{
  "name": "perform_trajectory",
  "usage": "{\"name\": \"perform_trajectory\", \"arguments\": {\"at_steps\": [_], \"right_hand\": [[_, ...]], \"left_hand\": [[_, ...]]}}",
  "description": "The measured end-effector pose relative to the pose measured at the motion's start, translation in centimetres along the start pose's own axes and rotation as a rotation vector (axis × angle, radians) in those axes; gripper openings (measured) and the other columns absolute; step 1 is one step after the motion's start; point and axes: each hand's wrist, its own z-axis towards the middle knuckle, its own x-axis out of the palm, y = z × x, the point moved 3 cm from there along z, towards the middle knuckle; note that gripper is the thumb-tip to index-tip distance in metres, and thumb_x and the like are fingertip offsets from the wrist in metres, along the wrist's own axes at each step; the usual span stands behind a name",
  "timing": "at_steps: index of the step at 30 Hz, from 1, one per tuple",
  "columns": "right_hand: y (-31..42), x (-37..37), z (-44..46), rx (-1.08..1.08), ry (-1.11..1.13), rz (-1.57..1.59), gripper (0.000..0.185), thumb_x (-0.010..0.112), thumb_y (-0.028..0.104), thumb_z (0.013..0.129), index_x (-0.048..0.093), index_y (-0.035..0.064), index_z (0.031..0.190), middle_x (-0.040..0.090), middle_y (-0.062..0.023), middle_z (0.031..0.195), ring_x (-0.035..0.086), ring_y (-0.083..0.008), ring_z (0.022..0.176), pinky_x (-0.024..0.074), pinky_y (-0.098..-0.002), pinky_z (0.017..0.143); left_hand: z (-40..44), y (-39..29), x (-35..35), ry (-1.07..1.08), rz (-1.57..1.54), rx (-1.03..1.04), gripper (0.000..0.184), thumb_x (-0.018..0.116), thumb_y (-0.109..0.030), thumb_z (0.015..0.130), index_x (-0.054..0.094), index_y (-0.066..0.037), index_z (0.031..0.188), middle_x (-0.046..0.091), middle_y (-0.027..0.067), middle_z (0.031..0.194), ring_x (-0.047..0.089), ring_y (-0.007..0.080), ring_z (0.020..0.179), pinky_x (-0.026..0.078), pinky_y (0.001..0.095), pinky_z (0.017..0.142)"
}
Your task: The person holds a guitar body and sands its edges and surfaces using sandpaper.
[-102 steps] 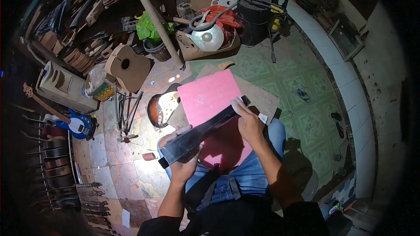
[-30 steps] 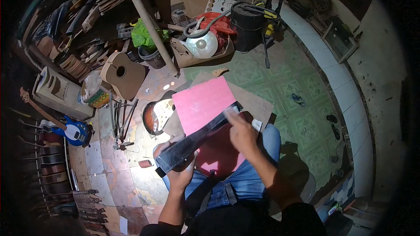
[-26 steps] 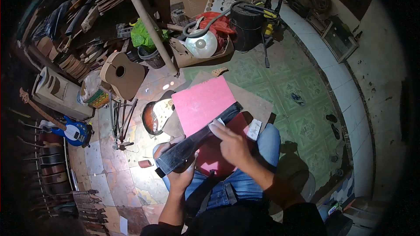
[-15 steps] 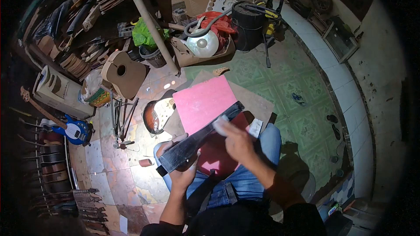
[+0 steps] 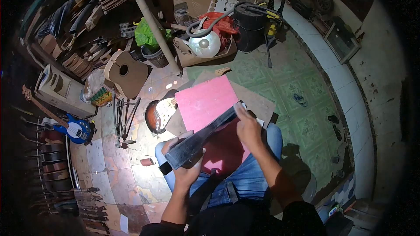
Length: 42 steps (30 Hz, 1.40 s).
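Note:
A long, smooth dark piece (image 5: 192,145), broad at its near left end and slimmer in the middle, lies diagonally above my lap. My left hand (image 5: 188,174) grips the broad end from below, fingers on one side and thumb on the other. At the far right end, my right hand (image 5: 249,132) presses its closed fingers on the upper surface. A pale pad seems to be under those fingers, but it is mostly hidden. Beneath lies a pink sheet (image 5: 205,100) on a brown board (image 5: 259,99). A sunburst guitar body (image 5: 153,117) rests beside the sheet.
An unfinished acoustic guitar body (image 5: 127,75) leans beside a woven basket (image 5: 103,98). A blue bass guitar (image 5: 78,130) stands at left. A pole (image 5: 153,24), a black bucket (image 5: 248,28) and a box with a white globe (image 5: 204,44) are ahead. Sandals (image 5: 334,126) lie right.
My right hand has slid away from the middle of the dark piece to its far right end. My left hand keeps its hold, and the piece has shifted slightly right.

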Motion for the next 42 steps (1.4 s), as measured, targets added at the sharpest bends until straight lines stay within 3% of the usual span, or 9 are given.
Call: {"name": "perform_trajectory", "arguments": {"at_steps": [3, 9, 14, 20, 24, 30, 35, 40, 42], "right_hand": [[3.9, 1.6, -2.8, -0.123, 0.159, 0.021, 0.061, 0.052, 0.000, 0.087, 0.055, 0.0129, 0.146, 0.054, -0.0118, 0.151, 0.063, -0.0368, 0.121, 0.0569, -0.0463, 0.095], [12.6, -2.5, -5.1, -0.169, 0.359, 0.699, 0.068, 0.045, -0.011, 0.083, 0.053, 0.0040, 0.148, 0.052, -0.0223, 0.152, 0.048, -0.0322, 0.143, 0.0418, -0.0372, 0.115], [6.6, 0.4, -4.3, -0.055, 0.284, 0.301, 0.068, 0.041, -0.012, 0.080, 0.053, -0.0011, 0.146, 0.050, -0.0281, 0.151, 0.048, -0.0362, 0.143, 0.0381, -0.0395, 0.119], [10.7, -1.9, -5.7, 0.101, 0.491, 0.837, 0.070, 0.041, -0.013, 0.083, 0.052, 0.0055, 0.150, 0.048, -0.0218, 0.155, 0.050, -0.0324, 0.141, 0.0545, -0.0380, 0.103], [6.1, -0.3, -4.2, -0.050, 0.330, 0.207, 0.068, 0.040, -0.013, 0.082, 0.052, 0.0010, 0.148, 0.048, -0.0252, 0.153, 0.047, -0.0350, 0.144, 0.0437, -0.0383, 0.115], [10.2, -1.3, -5.6, -0.085, 0.443, 0.777, 0.069, 0.045, -0.012, 0.082, 0.054, 0.0051, 0.148, 0.051, -0.0188, 0.154, 0.051, -0.0289, 0.142, 0.0461, -0.0331, 0.111], [5.0, -0.2, -3.6, -0.033, 0.310, 0.201, 0.071, 0.044, -0.013, 0.082, 0.051, 0.0042, 0.151, 0.049, -0.0195, 0.156, 0.046, -0.0280, 0.146, 0.0457, -0.0339, 0.110], [8.8, -0.6, -5.1, -0.098, 0.455, 0.716, 0.071, 0.044, -0.011, 0.083, 0.053, 0.0106, 0.150, 0.046, -0.0155, 0.159, 0.051, -0.0286, 0.142, 0.0412, -0.0350, 0.115], [6.0, 0.5, -4.6, -0.212, 0.409, 0.479, 0.069, 0.044, -0.010, 0.084, 0.053, 0.0097, 0.150, 0.045, -0.0165, 0.159, 0.052, -0.0305, 0.140, 0.0436, -0.0373, 0.114]], "left_hand": [[0.2, -0.8, 0.8, -0.009, -0.025, -0.011, 0.084, 0.084, 0.004, 0.077, 0.028, -0.007, 0.139, 0.056, 0.0237, 0.134, 0.060, 0.0290, 0.122, 0.049, 0.0422, 0.104], [-0.7, -0.9, 0.6, 0.003, -0.012, -0.002, 0.087, 0.081, 0.006, 0.076, 0.025, -0.008, 0.141, 0.055, 0.0247, 0.132, 0.059, 0.0325, 0.121, 0.049, 0.0453, 0.104], [-0.7, -1.2, 0.1, 0.029, -0.087, 0.005, 0.086, 0.081, 0.004, 0.078, 0.024, -0.009, 0.141, 0.055, 0.0252, 0.132, 0.059, 0.0328, 0.121, 0.050, 0.0466, 0.104], [-1.0, -1.4, 0.5, 0.043, -0.027, 0.029, 0.083, 0.082, 0.000, 0.080, 0.025, -0.008, 0.140, 0.056, 0.0252, 0.130, 0.060, 0.0337, 0.121, 0.048, 0.0476, 0.106], [-1.0, -1.2, -0.2, 0.064, 0.087, 0.052, 0.081, 0.083, -0.003, 0.082, 0.025, -0.008, 0.140, 0.057, 0.0243, 0.129, 0.060, 0.0331, 0.121, 0.046, 0.0479, 0.107], [-0.9, -1.0, -0.1, 0.028, -0.025, 0.007, 0.082, 0.082, -0.001, 0.082, 0.025, -0.008, 0.140, 0.057, 0.0241, 0.132, 0.059, 0.0323, 0.123, 0.042, 0.0492, 0.112], [-1.1, -0.3, -0.5, -0.001, -0.109, -0.013, 0.082, 0.080, 0.003, 0.081, 0.025, -0.008, 0.141, 0.057, 0.0246, 0.133, 0.058, 0.0322, 0.124, 0.039, 0.0511, 0.116], [-0.9, -0.3, -0.2, -0.016, -0.153, -0.075, 0.080, 0.079, 0.003, 0.082, 0.025, -0.008, 0.140, 0.057, 0.0238, 0.132, 0.059, 0.0321, 0.124, 0.031, 0.0551, 0.121], [-0.8, -0.3, -0.6, -0.018, -0.067, 0.031, 0.080, 0.080, 0.000, 0.081, 0.026, -0.008, 0.140, 0.058, 0.0227, 0.131, 0.060, 0.0324, 0.123, 0.026, 0.0582, 0.122]]}}
